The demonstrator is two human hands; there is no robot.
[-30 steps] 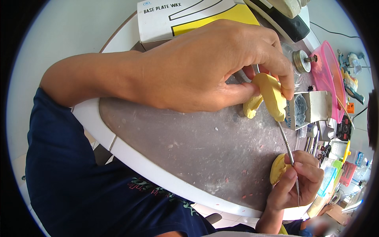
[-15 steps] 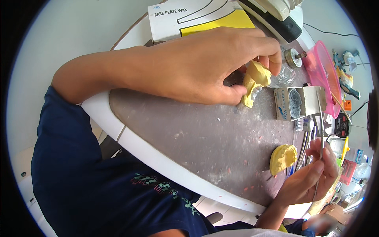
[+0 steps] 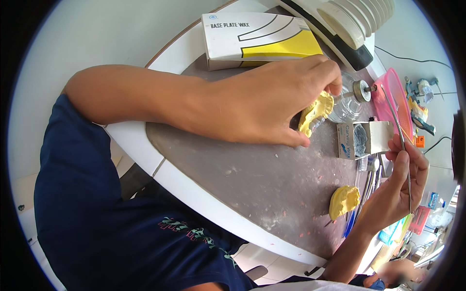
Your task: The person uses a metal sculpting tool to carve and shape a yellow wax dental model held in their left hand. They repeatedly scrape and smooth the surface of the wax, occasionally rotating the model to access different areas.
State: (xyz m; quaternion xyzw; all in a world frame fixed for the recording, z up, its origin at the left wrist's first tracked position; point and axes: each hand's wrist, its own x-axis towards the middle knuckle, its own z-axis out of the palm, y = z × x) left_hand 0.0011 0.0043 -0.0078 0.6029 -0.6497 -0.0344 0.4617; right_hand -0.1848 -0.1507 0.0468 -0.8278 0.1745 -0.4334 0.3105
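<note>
My left hand (image 3: 272,106) arches over a yellow dental cast (image 3: 316,109) on the grey worktop, thumb and curved fingers apart on either side; whether they touch it is unclear. My right hand (image 3: 403,179) grips a slender metal instrument (image 3: 400,131) upright, its upper tip beside the wick of a glass spirit burner (image 3: 342,109) with a metal cap. No flame is visible. A second yellow cast (image 3: 343,201) sits lower on the worktop, left of my right hand. A small open box (image 3: 376,138) of blue-grey wax lies between the burner and that cast.
A white and yellow box (image 3: 262,41) lies at the top beside a pale appliance with a ribbed part (image 3: 357,22). A pink basket (image 3: 391,82) stands at the right, with tools and cables beyond. A co-worker (image 3: 395,274) shows at lower right, near the worktop's curved white edge (image 3: 184,184).
My left hand has lowered the yellow cast and loosened round it. My right hand has moved the instrument from the cast up and rightward to the burner's wick.
</note>
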